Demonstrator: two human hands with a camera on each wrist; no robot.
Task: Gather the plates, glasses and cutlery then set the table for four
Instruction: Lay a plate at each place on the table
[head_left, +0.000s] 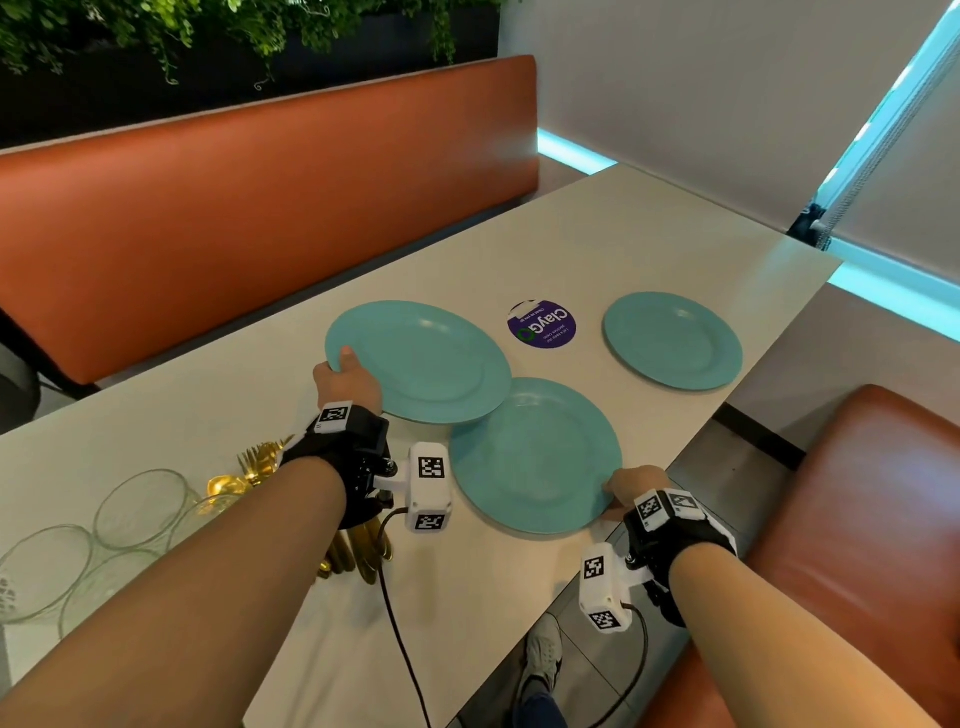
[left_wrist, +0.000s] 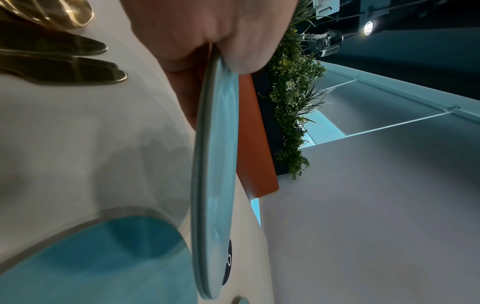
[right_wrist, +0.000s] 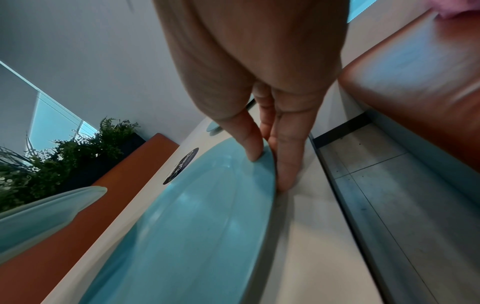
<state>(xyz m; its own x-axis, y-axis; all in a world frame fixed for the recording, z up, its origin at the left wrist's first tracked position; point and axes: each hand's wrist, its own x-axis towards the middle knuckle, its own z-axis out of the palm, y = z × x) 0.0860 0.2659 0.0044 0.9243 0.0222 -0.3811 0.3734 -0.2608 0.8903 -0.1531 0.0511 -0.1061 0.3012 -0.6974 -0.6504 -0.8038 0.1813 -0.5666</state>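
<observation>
Three teal plates show on the pale table (head_left: 649, 223). My left hand (head_left: 345, 371) grips the left plate (head_left: 421, 361) by its rim, thumb on top, and holds it tilted above the table; it overlaps the near plate (head_left: 535, 457). In the left wrist view the held plate (left_wrist: 215, 164) is edge-on below my left hand (left_wrist: 207, 41) and shows a double rim, perhaps two stacked. My right hand (head_left: 631, 486) pinches the near plate's rim at the table's front edge, and in the right wrist view my right hand (right_wrist: 267, 156) has its thumb on the near plate (right_wrist: 194, 226). A third plate (head_left: 672, 340) lies far right.
Several clear glasses (head_left: 140, 506) stand at the near left, with gold cutlery (head_left: 254, 467) piled beside them under my left wrist. A purple round sticker (head_left: 542, 325) lies between the plates. Orange benches (head_left: 260, 208) flank the table, and a foot (head_left: 543, 660) shows below.
</observation>
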